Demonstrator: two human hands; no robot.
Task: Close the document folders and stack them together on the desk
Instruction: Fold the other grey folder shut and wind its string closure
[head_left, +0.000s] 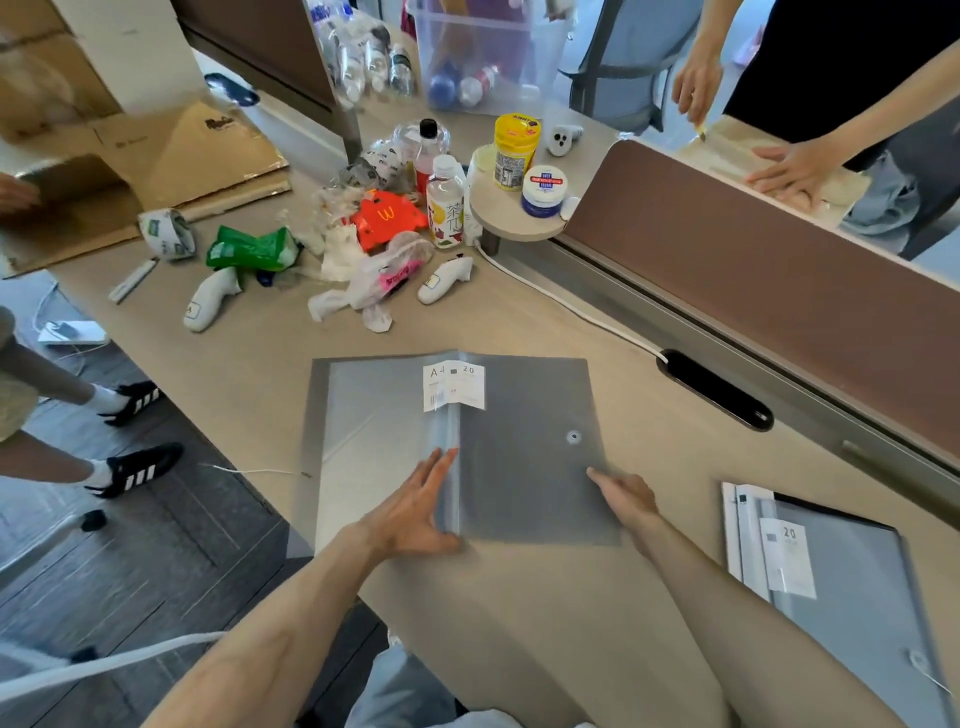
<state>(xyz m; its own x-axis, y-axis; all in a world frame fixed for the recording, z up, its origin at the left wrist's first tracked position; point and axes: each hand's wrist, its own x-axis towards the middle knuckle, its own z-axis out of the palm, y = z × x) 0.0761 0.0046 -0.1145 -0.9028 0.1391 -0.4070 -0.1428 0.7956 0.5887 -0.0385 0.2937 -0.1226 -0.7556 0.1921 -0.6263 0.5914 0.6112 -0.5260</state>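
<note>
A grey translucent document folder (524, 447) lies open and flat on the beige desk (519, 623) in front of me, with a white label at the top of its spine. My left hand (415, 506) rests flat, fingers spread, on the spine near the folder's lower edge. On the lower part of the right cover lies my right hand (626, 493), fingers loosely bent, holding nothing. A second grey folder (841, 587) lies closed at the lower right of the desk, on top of white sheets.
Behind the folder sit bottles (445, 208), crumpled plastic bags (374, 280), two white handheld controllers (444, 280) and a white cable (571, 306). A brown partition (769, 275) runs along the right. Other people stand at the left and behind the partition. Cardboard (171, 161) lies at the far left.
</note>
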